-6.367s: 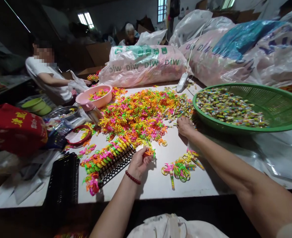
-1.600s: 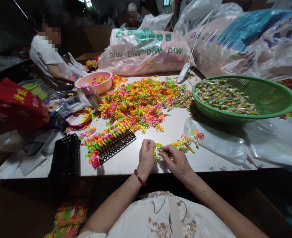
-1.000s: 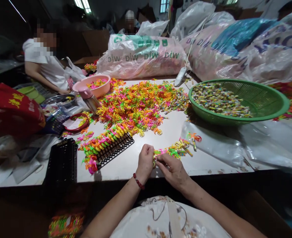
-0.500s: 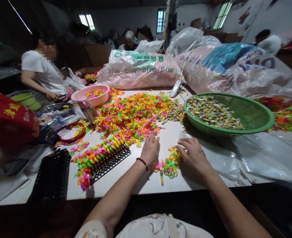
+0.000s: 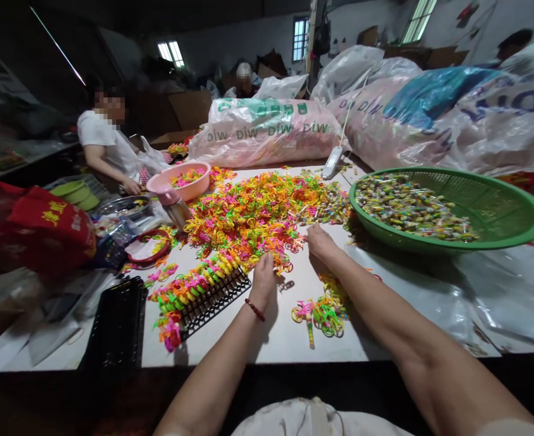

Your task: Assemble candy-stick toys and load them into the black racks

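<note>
My left hand (image 5: 264, 280), wearing a dark red bead bracelet, is closed at the near edge of a pile of bright plastic pieces (image 5: 253, 209). A small looped plastic piece (image 5: 287, 266) shows at its fingertips, above a small shadow. My right hand (image 5: 320, 243) reaches to the pile's right edge; its fingers are bent together and their tips are partly hidden, so what they pinch is unclear. Below my right forearm lies a smaller heap of pieces (image 5: 330, 318), with a slim coloured tube (image 5: 310, 334) beside it. A black rack (image 5: 215, 303) lined with coloured pieces stands left of my left hand.
A green basket (image 5: 448, 245) of small wrapped tubes stands at right, beside clear plastic bags (image 5: 425, 303). At left are a pink basin (image 5: 198, 188), a flask (image 5: 176, 209), a black tray (image 5: 118, 321) and a red bag (image 5: 49, 224). Large sacks (image 5: 267, 142) and co-workers are behind.
My right hand has moved forward and left, from the small heap to the big pile's edge. My left hand has shifted slightly toward the black rack. The view has turned a little left.
</note>
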The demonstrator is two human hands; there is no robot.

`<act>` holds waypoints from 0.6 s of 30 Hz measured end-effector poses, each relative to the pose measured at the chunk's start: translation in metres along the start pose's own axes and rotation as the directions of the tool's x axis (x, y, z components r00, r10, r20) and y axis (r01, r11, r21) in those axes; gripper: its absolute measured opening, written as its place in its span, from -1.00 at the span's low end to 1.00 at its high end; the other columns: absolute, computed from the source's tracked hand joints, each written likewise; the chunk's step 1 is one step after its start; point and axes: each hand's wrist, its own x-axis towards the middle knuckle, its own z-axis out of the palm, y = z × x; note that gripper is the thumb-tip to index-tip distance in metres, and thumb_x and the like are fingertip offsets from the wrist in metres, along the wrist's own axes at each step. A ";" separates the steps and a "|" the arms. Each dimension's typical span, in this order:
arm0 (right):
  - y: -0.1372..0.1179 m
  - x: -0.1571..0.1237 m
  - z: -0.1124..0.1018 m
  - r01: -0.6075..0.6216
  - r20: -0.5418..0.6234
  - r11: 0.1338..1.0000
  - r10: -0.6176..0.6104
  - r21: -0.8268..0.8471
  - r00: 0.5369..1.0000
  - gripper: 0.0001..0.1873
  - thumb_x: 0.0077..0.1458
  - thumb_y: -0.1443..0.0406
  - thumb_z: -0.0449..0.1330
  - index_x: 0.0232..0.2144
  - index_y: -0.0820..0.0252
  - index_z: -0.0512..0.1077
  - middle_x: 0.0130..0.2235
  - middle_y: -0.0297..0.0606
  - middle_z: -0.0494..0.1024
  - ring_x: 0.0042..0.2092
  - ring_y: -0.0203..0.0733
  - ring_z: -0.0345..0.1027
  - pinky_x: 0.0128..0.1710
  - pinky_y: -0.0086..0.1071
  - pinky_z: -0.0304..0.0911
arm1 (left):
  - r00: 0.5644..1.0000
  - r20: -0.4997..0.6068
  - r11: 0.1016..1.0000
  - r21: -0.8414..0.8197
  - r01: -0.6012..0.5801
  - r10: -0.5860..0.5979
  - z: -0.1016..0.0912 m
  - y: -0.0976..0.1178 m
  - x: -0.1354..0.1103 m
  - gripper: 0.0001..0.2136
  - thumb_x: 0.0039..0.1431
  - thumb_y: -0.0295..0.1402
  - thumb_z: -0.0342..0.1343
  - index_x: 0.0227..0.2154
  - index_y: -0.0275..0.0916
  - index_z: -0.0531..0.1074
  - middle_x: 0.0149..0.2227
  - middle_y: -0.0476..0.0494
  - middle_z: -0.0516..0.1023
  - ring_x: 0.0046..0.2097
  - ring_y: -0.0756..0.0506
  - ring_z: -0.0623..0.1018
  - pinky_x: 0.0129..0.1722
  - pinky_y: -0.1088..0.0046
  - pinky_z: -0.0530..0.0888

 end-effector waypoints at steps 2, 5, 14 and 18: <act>-0.001 -0.014 -0.007 -0.019 -0.011 0.999 0.020 0.046 1.000 -0.70 0.15 0.47 0.01 -0.06 0.44 0.34 -0.08 0.16 0.43 -0.09 0.00 0.34 -0.12 -0.27 0.18 | 0.978 0.026 0.933 -0.297 0.204 -0.206 -0.006 0.007 -0.007 -0.66 0.20 0.00 -0.02 -0.36 -0.22 0.31 -0.40 -0.08 0.42 -0.39 -0.03 0.46 -0.39 0.39 0.48; -0.004 -0.049 -0.015 -0.025 -0.015 0.991 0.027 0.131 1.000 -0.64 0.22 0.39 -0.02 0.06 0.35 0.24 -0.15 -0.02 0.50 -0.16 -0.09 0.40 -0.16 -0.32 0.25 | 0.920 0.156 0.718 -0.584 0.380 -0.360 -0.012 0.018 -0.024 -0.64 0.02 -0.05 0.22 -0.32 -0.23 0.33 -0.37 -0.07 0.47 -0.40 -0.01 0.51 -0.51 0.51 0.44; -0.029 -0.172 -0.018 -0.165 0.182 0.403 -0.003 0.900 0.983 -0.64 0.16 0.05 0.11 -0.11 0.15 0.41 -0.37 -0.34 0.44 -0.39 -0.29 0.34 -0.41 -0.42 0.31 | 0.922 0.309 0.709 -0.595 0.380 -0.234 -0.027 0.028 -0.063 -0.78 -0.12 -0.47 0.27 -0.34 -0.24 0.46 -0.21 -0.09 0.54 -0.24 0.00 0.53 -0.18 0.45 0.48; -0.042 -0.186 -0.014 -0.100 0.101 0.446 0.022 0.889 0.995 -0.65 0.14 0.05 0.14 -0.15 0.14 0.44 -0.33 -0.30 0.51 -0.34 -0.23 0.39 -0.34 -0.37 0.35 | 0.911 0.339 0.706 -0.585 0.399 -0.234 -0.021 0.031 -0.077 -0.85 -0.10 -0.45 0.19 -0.38 -0.28 0.51 -0.17 -0.18 0.55 -0.10 -0.08 0.52 -0.07 0.40 0.45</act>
